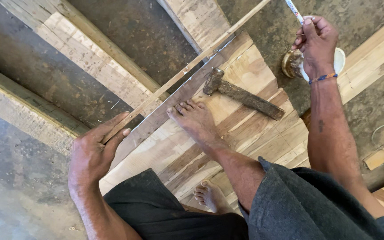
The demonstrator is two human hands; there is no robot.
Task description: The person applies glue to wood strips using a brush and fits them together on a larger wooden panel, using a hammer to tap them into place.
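Note:
My left hand (95, 153) grips the near end of a long thin wooden strip (192, 64) that runs diagonally up to the right across a plywood panel (245, 75). My right hand (315, 42) is raised at the upper right, fingers closed on a white pen (295, 11). A bare foot (196, 121) presses on the panel just below the strip. A rusty hammer (241, 92) with a worn wooden handle lies on the panel to the right of the foot.
A round glue-stained tin with a white lid (293, 64) sits on the concrete floor (23, 178) under my right hand. Long planks (85, 58) lie at the upper left, more boards (374, 53) at the right. A second foot (210, 195) rests on the panel's near part.

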